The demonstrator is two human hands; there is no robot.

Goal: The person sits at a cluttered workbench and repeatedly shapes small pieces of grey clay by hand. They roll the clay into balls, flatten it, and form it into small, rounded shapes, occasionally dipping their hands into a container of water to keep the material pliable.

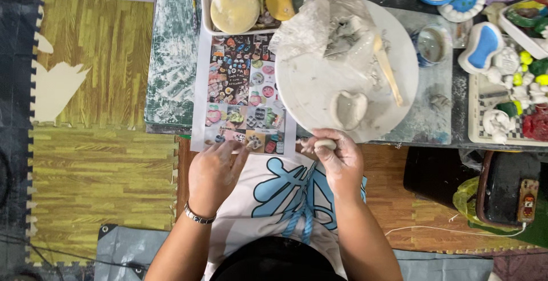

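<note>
Grey wet clay, a small rolled lump point(324, 143), is sitting pinched in the closed right hand point(341, 158) at the table's near edge, beside the round white board point(319, 84). Left hand point(214, 169) is resting open and empty on the printed picture sheet point(242, 95). Squeezing too hard may be deforming it; damp fingers could smear the sheet.

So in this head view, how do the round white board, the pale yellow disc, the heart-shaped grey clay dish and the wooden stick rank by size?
Largest to smallest as they look:
1. Round white board
2. Pale yellow disc
3. Heart-shaped grey clay dish and wooden stick: unsure, since the stick is longer but much thinner.
</note>
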